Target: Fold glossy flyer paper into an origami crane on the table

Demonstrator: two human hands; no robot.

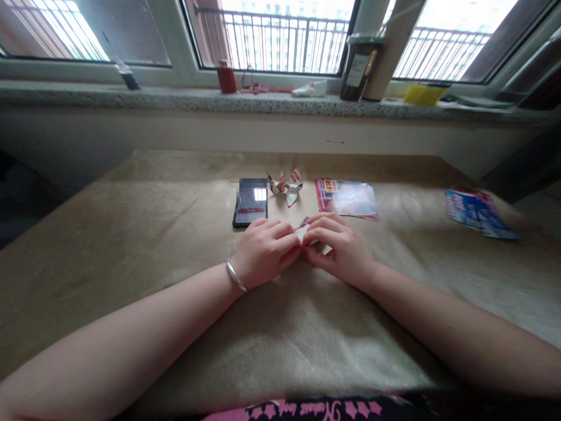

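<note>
Between my two hands is a small piece of folded printed paper (pixel 302 230), white with a coloured edge, mostly covered by fingers. My left hand (pixel 268 248), with a silver bangle at the wrist, pinches its left side. On its right side, my right hand (pixel 337 245) is closed with thumb and fingers together. Just beyond the hands lies a folded paper shape (pixel 287 186) with pointed petals, printed in red and white. A dark phone (pixel 251 203) rests beyond my left hand, its screen lit.
A stack of glossy printed leaflets (pixel 347 199) lies beyond my right hand, with more blue leaflets (pixel 480 213) at the far right of the table (pixel 109 234). On the stone windowsill (pixel 175 100) stand a red container (pixel 227 78), a dark jar (pixel 360 67) and a yellow item (pixel 424 94).
</note>
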